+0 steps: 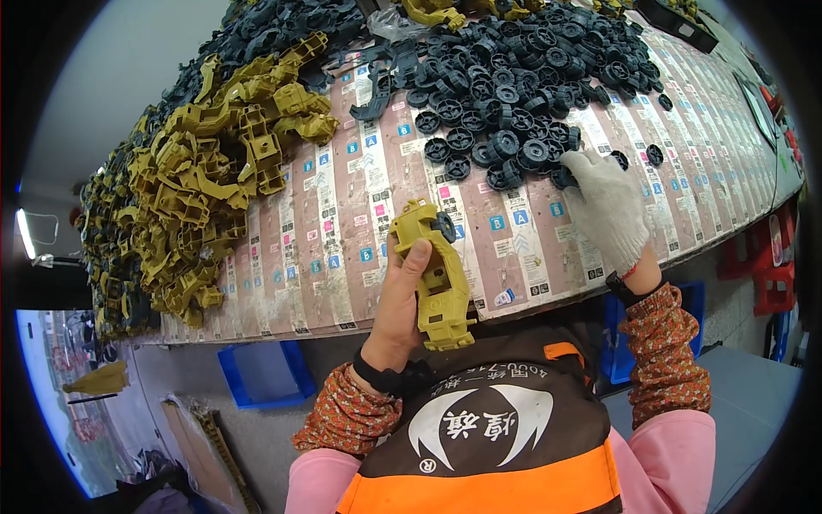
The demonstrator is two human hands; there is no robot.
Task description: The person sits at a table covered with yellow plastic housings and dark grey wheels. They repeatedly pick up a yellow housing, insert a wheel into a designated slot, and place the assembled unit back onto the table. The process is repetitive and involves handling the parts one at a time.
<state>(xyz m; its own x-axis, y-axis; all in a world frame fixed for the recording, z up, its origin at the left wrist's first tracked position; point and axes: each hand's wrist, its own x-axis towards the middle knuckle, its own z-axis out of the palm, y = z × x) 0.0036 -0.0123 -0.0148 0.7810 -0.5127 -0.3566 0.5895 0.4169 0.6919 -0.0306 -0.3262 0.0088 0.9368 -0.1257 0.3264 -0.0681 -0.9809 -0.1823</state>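
My bare left hand (396,304) is closed round a mustard-yellow plastic toy car chassis (445,307), held upright at the table's near edge with my thumb pressed on its side. One black wheel (443,227) sits on the right side of the chassis, near its upper end. My right hand (606,206), in a whitish knitted glove, reaches to the near right edge of a heap of black toy wheels (522,81). Its fingertips are closed on a black toy wheel (562,177), which the glove partly covers.
Piled on the left are yellow chassis (214,163), with dark plastic parts (282,30) behind them. Loose wheels (654,154) lie right of my glove. The table (334,206) has a printed, taped cover. Blue bins (267,374) stand below its edge, red stools (771,274) at right.
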